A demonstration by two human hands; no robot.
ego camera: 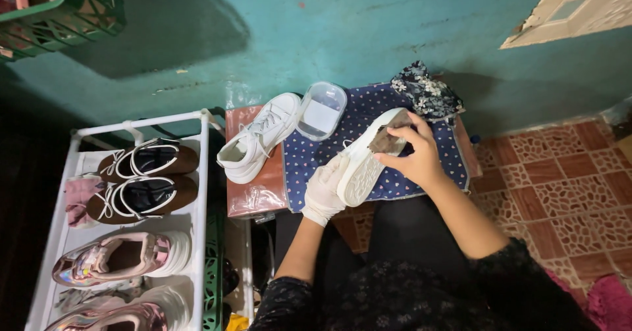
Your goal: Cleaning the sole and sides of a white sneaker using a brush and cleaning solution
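At the table's (253, 199) front edge: gloved left hand (324, 189) grasps white sneaker (366, 156); right hand (416, 154) grips brown cloth (388, 140) (second sneaker (258, 137), clear tub (320, 110) behind).

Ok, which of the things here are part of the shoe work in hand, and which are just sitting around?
In use:
- white shoe, held sole-up by the gloved left hand
- dark rag under the bare right hand
- second white shoe
- clear plastic tub
- dotted blue cloth

Lying about:
- shoe rack with other pairs
- green crate
- floral cloth

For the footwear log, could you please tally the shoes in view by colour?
White sneakers: 2, one held in gloved left hand and right hand, one on the table
Brown sandals: 2
Pink metallic sneakers: 2
Total: 6
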